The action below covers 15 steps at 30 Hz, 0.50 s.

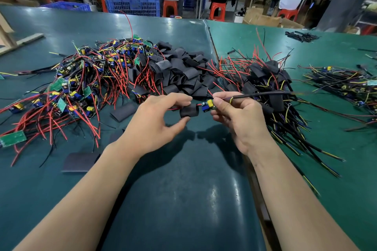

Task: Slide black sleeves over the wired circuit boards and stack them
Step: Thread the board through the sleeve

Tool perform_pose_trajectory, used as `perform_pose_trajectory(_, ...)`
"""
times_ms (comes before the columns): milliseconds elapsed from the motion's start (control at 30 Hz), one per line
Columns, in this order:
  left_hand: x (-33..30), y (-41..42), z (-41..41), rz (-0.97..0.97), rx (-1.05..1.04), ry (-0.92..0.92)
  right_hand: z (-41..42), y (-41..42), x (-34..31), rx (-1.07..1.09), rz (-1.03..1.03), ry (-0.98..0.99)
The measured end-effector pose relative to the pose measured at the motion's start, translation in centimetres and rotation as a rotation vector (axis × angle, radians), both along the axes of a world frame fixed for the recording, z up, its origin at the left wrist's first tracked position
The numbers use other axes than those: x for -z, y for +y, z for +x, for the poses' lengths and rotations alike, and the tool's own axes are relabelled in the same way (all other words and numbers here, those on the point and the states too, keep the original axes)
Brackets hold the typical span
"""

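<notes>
My left hand (pixel 157 120) pinches a black sleeve (pixel 189 110) between thumb and fingers, just above the table. My right hand (pixel 238 117) pinches a small circuit board (pixel 208 105) with yellow and blue parts, its black cable trailing off to the right. The board's red wires run through the sleeve, which sits just left of the board. A heap of loose black sleeves (pixel 179 71) lies behind my hands. Unsleeved wired boards (pixel 81 79) are piled at the left. Sleeved boards (pixel 267 79) are stacked at the right.
The dark green table (pixel 183 189) has a seam beside a lighter green mat (pixel 336 149). Flat sleeves (pixel 80 162) lie loose near my left forearm. Another bundle of wired boards (pixel 346 83) lies far right. Blue crates, orange stools and seated people fill the background.
</notes>
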<state>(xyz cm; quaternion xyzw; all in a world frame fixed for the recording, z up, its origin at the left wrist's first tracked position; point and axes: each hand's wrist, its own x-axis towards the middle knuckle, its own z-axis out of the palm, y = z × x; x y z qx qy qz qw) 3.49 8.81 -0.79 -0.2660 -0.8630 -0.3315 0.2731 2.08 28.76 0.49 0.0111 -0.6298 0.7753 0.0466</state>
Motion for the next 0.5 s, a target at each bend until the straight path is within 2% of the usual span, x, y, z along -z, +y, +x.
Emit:
perform_pose_trajectory(133,-0.03,-0.03,0.09,0.074,0.011,-0.027,0.10,-0.12,-0.02,-0.072,-0.030,-0.005)
perform_pose_trajectory(300,-0.16,0.09,0.11,0.069,0.025,-0.031,0.22,-0.15,-0.27,-0.107,-0.114,-0.042)
perform_pose_trajectory(500,-0.35,0.25,0.28,0.125,0.026,-0.029,0.42,-0.19,-0.32,-0.115,-0.089,-0.041)
